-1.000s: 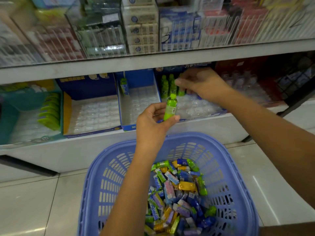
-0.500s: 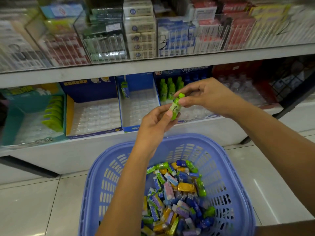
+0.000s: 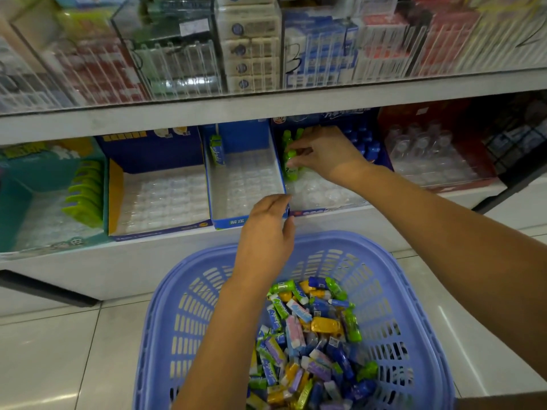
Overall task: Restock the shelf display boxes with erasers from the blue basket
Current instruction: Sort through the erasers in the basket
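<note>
The blue basket stands on the floor below the shelf, with several wrapped erasers of mixed colours heaped in it. My right hand reaches into the dark blue display box on the shelf and pinches a green bottle-shaped eraser, set among other green ones at the box's back left. My left hand hovers above the basket's far rim with loosely curled fingers and nothing in it.
Left of that box stand a narrow blue box with one green eraser upright at its back, a wider blue and yellow box and a teal box holding lime items. Blue bottle erasers and a red box lie to the right.
The green eraser passed from my left hand to my right. The right hand carried it up into the dark blue box; the left hand, holding nothing, dropped toward the basket.
</note>
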Available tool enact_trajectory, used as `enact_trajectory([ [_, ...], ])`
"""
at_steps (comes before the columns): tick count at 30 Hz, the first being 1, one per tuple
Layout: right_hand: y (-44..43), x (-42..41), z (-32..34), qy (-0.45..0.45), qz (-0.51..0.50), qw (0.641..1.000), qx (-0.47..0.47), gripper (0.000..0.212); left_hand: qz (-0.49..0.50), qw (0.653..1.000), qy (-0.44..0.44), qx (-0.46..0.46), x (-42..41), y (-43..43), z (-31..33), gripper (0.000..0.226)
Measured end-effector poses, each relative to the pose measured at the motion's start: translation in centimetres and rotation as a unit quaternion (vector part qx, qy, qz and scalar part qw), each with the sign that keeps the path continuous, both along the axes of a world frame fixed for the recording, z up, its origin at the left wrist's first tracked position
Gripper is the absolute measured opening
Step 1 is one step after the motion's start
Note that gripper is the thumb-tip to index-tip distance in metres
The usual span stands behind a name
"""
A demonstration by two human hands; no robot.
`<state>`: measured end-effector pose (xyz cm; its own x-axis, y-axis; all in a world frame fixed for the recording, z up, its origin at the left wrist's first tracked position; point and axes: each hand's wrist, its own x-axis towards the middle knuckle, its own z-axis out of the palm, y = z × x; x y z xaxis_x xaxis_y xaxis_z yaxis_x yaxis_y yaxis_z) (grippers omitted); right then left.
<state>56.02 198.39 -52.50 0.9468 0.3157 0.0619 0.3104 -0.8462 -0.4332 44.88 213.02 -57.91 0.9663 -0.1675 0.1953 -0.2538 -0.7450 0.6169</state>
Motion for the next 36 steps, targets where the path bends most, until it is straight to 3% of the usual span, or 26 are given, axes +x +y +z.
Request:
enact_trajectory([
  [9, 1.3, -0.4, 0.2, 0.052, -0.031, 0.995, -0.083, 0.044, -0.013, 1.000, 0.001, 0.008, -0.1, 0.1, 0.3, 0.044],
  [11, 1.6, -1.1, 0.6, 0.060, -0.040, 0.993, -0.098, 0.050, -0.002, 0.999, -0.027, -0.026, -0.7, 0.0, 0.6, 0.039],
  [14, 1.0, -4.2, 1.3, -0.029, -0.064, 0.997, 0.006, 0.045, 0.010, 0.991, -0.099, -0.094, -2.0, -0.2, 0.3, 0.021],
  [16, 0.3, -7.4, 0.9, -0.034, -0.047, 0.996, 0.065, 0.023, -0.013, 0.997, -0.039, -0.064, -2.6, -0.3, -1.1, 0.023],
  [19, -0.3, -11.9, -2.3, 0.135, -0.004, 0.990, -0.050, 0.012, -0.080, 0.978, 0.169, 0.088, -3.9, -1.0, -4.6, 0.023],
  [22, -0.8, -15.8, -8.0, 0.340, 0.053, 0.921, -0.182, 0.018, -0.179, 0.916, 0.316, 0.171, -6.6, -1.9, -8.9, 0.027],
  [24, -1.5, -17.9, -12.0, 0.401, 0.103, 0.875, -0.250, 0.004, -0.224, 0.883, 0.373, 0.174, -9.0, -2.3, -11.6, 0.039],
  [27, -2.2, -20.0, -16.3, 0.441, 0.120, 0.840, -0.293, 0.010, -0.257, 0.862, 0.397, 0.183, -11.9, -2.4, -14.6, 0.043],
  [29, -2.3, -20.6, -18.0, 0.453, 0.134, 0.821, -0.321, 0.025, -0.274, 0.855, 0.396, 0.195, -12.8, -2.2, -15.9, 0.040],
  [31, -2.3, -21.0, -19.3, 0.441, 0.136, 0.822, -0.332, 0.039, -0.274, 0.855, 0.395, 0.196, -12.7, -2.2, -16.5, 0.037],
  [36, -2.8, -20.2, -20.1, 0.454, 0.091, 0.838, -0.288, 0.046, -0.227, 0.874, 0.418, 0.096, -12.0, -2.2, -17.6, 0.034],
])
